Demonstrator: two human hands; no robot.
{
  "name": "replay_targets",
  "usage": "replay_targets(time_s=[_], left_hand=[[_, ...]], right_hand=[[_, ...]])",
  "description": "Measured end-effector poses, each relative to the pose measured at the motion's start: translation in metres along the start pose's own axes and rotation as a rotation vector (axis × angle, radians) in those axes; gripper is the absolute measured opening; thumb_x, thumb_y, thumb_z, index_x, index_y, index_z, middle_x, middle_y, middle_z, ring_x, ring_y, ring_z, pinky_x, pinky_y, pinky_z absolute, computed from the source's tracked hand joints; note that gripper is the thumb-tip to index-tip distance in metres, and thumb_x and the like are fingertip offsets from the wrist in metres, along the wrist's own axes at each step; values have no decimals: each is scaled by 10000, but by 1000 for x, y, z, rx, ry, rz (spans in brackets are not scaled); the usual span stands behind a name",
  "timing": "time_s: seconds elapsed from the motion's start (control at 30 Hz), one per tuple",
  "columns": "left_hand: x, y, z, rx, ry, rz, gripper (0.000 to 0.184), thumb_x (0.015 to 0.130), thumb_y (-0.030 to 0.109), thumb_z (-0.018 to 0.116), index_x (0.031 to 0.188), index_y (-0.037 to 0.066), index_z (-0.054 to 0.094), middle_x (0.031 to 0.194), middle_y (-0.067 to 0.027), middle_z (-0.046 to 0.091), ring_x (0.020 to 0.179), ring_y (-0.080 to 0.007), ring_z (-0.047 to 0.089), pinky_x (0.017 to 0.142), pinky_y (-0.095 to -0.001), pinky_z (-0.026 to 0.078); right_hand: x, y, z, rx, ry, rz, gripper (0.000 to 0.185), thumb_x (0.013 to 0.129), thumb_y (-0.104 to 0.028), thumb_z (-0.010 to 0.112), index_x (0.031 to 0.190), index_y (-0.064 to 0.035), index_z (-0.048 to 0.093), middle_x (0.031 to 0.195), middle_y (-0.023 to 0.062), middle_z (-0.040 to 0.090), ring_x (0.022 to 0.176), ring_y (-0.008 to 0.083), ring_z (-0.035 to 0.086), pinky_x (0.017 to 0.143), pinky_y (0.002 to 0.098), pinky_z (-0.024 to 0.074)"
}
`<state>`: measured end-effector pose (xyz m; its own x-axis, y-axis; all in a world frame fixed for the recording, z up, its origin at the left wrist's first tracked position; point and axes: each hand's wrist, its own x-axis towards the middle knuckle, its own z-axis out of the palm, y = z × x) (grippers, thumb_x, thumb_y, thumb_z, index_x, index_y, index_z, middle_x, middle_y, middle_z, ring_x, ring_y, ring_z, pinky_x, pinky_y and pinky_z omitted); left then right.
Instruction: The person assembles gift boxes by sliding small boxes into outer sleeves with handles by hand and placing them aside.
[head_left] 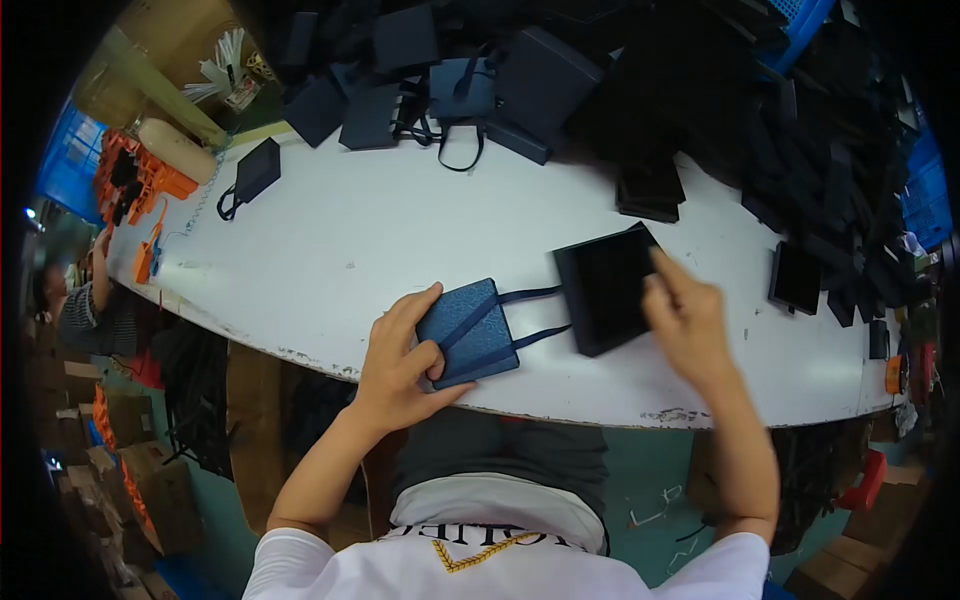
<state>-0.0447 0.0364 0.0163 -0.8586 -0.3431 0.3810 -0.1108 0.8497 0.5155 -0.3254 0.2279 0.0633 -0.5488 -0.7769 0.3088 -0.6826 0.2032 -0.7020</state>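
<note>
1. While the L hand (400, 362) grips the blue pad (467, 333) by its edges, fingers part-open to its width, the R hand (690, 325) has the black tray (605, 290) by its R edge, fingers nearly closed, a bit blurred.
2. Pad + tray are at the near side of the desk (300, 260), the straps (533, 294) running btwn them.
3. Dark boxes (545, 80) are heaped at the far side; small box (258, 170) w/ cord lies far L.
4. Another person (88, 310) is beyond the desk's L end.
</note>
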Motion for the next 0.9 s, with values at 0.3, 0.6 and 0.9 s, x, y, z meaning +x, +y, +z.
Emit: replay_targets(time_s=[0.3, 0.6, 0.9], left_hand=[[-17, 0, 3, 16, 159, -71, 497, 562, 151, 952, 665, 96, 469, 1509, -290, 450, 1329, -459, 466, 1073, -523, 395], [-16, -18, -2, -16, 136, -82, 503, 564, 136, 952, 696, 102, 468, 1509, -267, 451, 1345, -452, 440, 1078, -517, 388], [-9, -17, -5, -31, 80, -5, 465, 581, 124, 948, 707, 110, 500, 1505, -256, 443, 1351, -455, 430, 1054, -513, 418]], right_hand=[[14, -17, 111, -106, 76, -13, 370, 930, -35, 607, 1244, 160, 600, 811, 245, 673, 668, 372, 675, 627, 427, 549], [11, -17, 96, -121, -120, -117, 372, 926, -42, 620, 1269, 101, 606, 831, 219, 641, 701, 374, 658, 646, 443, 534], [38, -20, 80, -109, -182, 38, 316, 899, -30, 610, 1172, 122, 658, 844, 259, 651, 765, 399, 663, 721, 452, 534]])
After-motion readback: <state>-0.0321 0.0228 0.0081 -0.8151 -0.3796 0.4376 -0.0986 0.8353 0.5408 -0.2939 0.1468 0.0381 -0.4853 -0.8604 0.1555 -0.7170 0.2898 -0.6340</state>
